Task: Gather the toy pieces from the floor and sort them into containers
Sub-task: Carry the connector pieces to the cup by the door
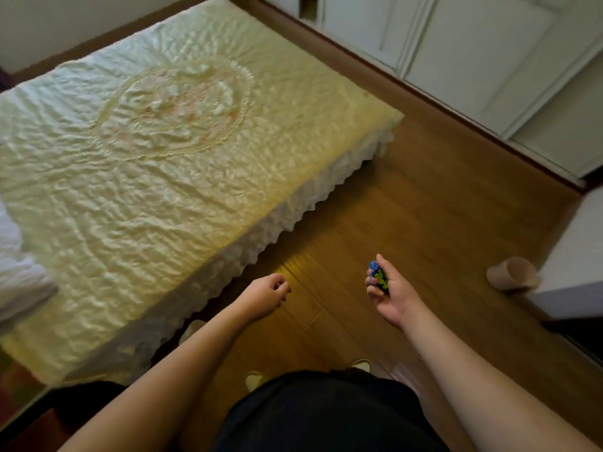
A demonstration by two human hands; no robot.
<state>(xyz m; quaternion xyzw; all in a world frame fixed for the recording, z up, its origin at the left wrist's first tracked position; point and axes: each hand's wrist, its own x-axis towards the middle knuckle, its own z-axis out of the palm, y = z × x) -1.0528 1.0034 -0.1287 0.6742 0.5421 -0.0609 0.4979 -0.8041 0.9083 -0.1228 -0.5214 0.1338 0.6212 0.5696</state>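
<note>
My right hand [390, 293] is held over the wooden floor [408, 223], its fingers closed around small toy pieces [378, 276], one blue and one green with black. My left hand [266, 295] hangs beside it near the bed's edge, fingers loosely curled with nothing visible in them. A brown paper cup [512, 274] lies on its side on the floor to the right, its opening facing right. No loose toy pieces show on the floor.
A bed with a pale yellow cover [146, 151] and a white frilled skirt fills the left. White wardrobe doors [473, 60] line the far wall. A white cabinet [577, 252] stands at the right. My slippered feet [254, 380] are below.
</note>
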